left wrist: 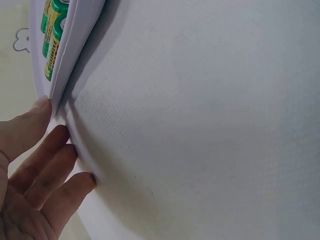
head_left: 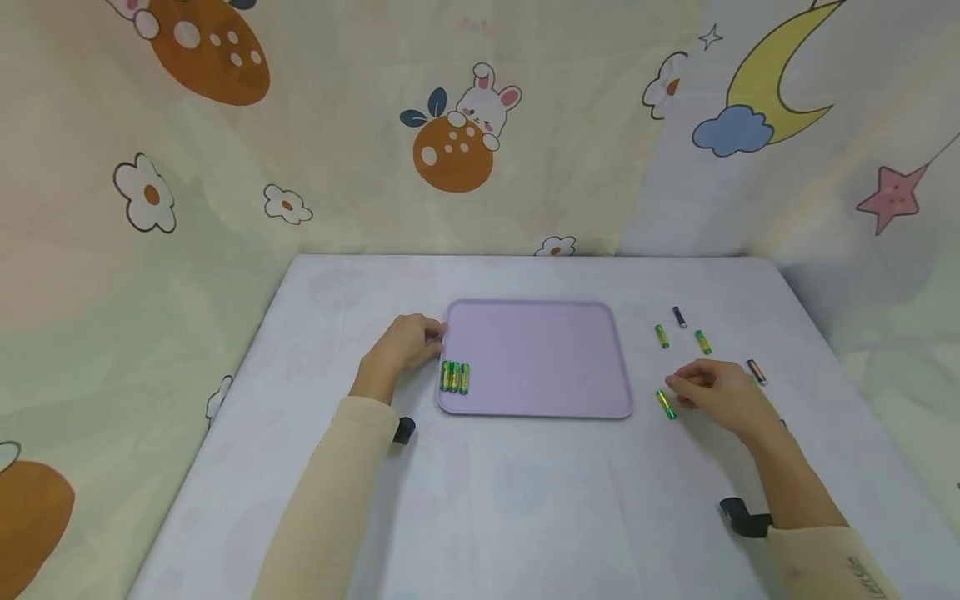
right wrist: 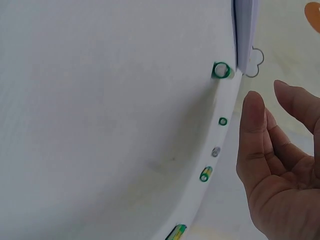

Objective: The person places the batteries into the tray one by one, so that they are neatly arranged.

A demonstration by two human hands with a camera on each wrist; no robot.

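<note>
A lilac tray (head_left: 540, 358) lies on the white table. Three green-and-yellow batteries (head_left: 455, 377) stand side by side in its lower left corner. My left hand (head_left: 405, 342) is at the tray's left edge; in the left wrist view its thumb (left wrist: 35, 117) touches the rim and the other fingers are loosely bent beside it. Right of the tray, my right hand (head_left: 720, 396) hovers over the table, thumb and index finger apart with nothing between them. Closest to its fingertips lies a green battery (head_left: 665, 404), also visible in the right wrist view.
Beyond the right hand lie two more green batteries, one (head_left: 662, 336) left of the other (head_left: 702, 342), and a dark battery (head_left: 679, 317). A black-and-copper battery (head_left: 757, 372) is farther right. Another is partly hidden by the hand. Patterned cloth (head_left: 337, 150) hangs behind the table.
</note>
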